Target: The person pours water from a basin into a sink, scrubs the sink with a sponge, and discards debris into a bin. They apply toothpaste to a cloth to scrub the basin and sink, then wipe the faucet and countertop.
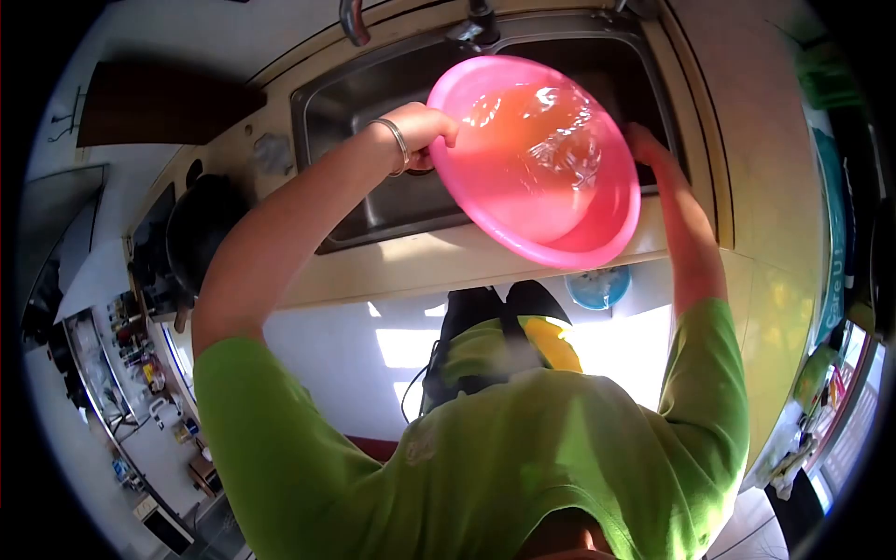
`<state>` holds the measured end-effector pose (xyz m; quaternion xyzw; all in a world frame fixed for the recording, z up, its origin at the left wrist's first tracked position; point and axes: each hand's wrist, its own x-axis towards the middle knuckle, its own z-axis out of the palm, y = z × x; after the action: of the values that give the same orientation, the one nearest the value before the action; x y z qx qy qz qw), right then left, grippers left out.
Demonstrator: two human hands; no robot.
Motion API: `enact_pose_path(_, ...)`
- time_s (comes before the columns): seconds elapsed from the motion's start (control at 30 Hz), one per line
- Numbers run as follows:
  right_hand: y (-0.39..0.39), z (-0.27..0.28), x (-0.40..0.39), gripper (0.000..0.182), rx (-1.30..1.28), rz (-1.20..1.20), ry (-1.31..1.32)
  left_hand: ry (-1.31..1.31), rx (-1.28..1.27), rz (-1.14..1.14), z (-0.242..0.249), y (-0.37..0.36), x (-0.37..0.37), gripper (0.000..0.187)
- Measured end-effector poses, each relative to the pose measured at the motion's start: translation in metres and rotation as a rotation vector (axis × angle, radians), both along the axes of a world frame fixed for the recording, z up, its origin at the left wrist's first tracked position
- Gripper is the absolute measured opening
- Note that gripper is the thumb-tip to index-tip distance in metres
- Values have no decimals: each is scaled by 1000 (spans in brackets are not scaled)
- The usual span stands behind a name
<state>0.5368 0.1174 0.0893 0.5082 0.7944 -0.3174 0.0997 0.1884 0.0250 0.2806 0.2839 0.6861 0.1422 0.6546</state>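
Note:
A pink plastic basin (476, 210) with water (560, 140) in it is held tilted over the double sink (373, 201), its near rim reaching past the counter's front edge. The water lies toward the far side, and its surface is rippled and glinting. My left hand (425, 131), with a silver bangle at the wrist, grips the basin's left rim, thumb over the edge. At the right rim is my right hand (639, 145); its fingers are mostly hidden behind the basin, curled against the side.
A faucet (476, 28) stands behind the sink, and a curved metal spout (354, 23) is farther left. A black wok (201, 224) sits left on the counter (411, 257). Below on the floor is a blue basin (599, 287).

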Motion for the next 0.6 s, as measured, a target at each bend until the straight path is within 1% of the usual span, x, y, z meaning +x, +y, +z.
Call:
enact_pose_path(0.07,0,-8,-1,36,9,-55,-28,75,41,-37,9,9,8,5)
enact_pose_path(0.1,-3,-10,-1,35,-40,-145,22,80,48,-49,16,15,12,5)
enact_pose_path(0.13,-4,-17,6,36,-85,-245,82,173,57,-120,28,27,21,1)
enact_pose_path(0.17,-3,-27,6,36,-65,-228,64,259,63,-178,33,37,25,4)
enact_pose_path(0.2,-4,-30,5,36,-109,-248,92,310,93,-230,29,47,28,6)
enact_pose_path(0.23,-7,-29,-1,37,-156,-268,119,290,131,-255,32,54,33,5)
enact_pose_path(0.27,-8,-27,-6,37,-153,-282,123,344,180,-267,33,59,42,5)
enact_pose_path(0.37,-25,-4,-40,37,-5,-484,697,446,307,-333,40,79,70,3)
enact_pose_path(0.4,-29,1,-49,38,50,-546,889,602,399,-476,46,84,79,11)
enact_pose_path(0.43,-30,3,-52,38,107,-606,1080,605,401,-487,50,85,86,11)
enact_pose_path(0.47,-24,0,-51,38,115,-612,1085,730,441,-586,55,88,94,16)
enact_pose_path(0.5,-16,-2,-53,40,120,-512,786,855,481,-684,63,88,101,20)
enact_pose_path(0.53,-13,-6,-55,41,113,-406,485,881,469,-729,65,86,104,26)
enact_pose_path(0.57,-12,-10,-55,41,115,-411,489,884,471,-733,61,85,105,26)
enact_pose_path(0.6,-11,-4,-58,36,69,-271,212,957,586,-771,63,82,109,25)
